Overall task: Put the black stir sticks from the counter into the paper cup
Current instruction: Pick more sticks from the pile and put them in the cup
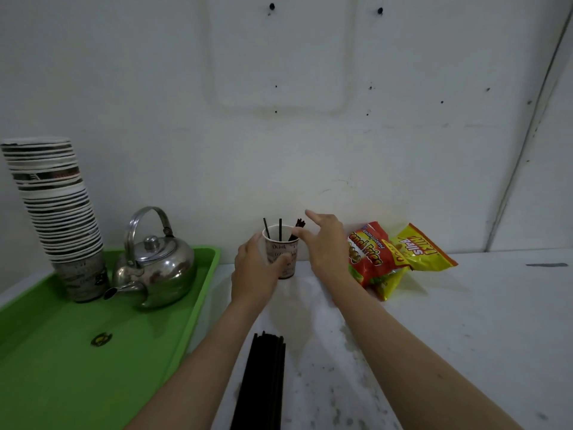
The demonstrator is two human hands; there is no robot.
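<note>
A printed paper cup (286, 252) stands upright on the white counter near the wall. Several black stir sticks (280, 228) poke out of it, some upright, a bunch leaning right. My left hand (254, 271) is wrapped around the cup's left side. My right hand (321, 240) hovers at the cup's right rim, fingers spread, thumb touching near the leaning sticks, holding nothing that I can see. A bundle of black stir sticks (263, 380) lies flat on the counter between my forearms, running to the bottom edge.
A green tray (62, 352) at left carries a steel kettle (155, 262) and a tall stack of paper cups (59, 212). Two snack bags (390, 256) lie right of the cup. A white wall rises just behind.
</note>
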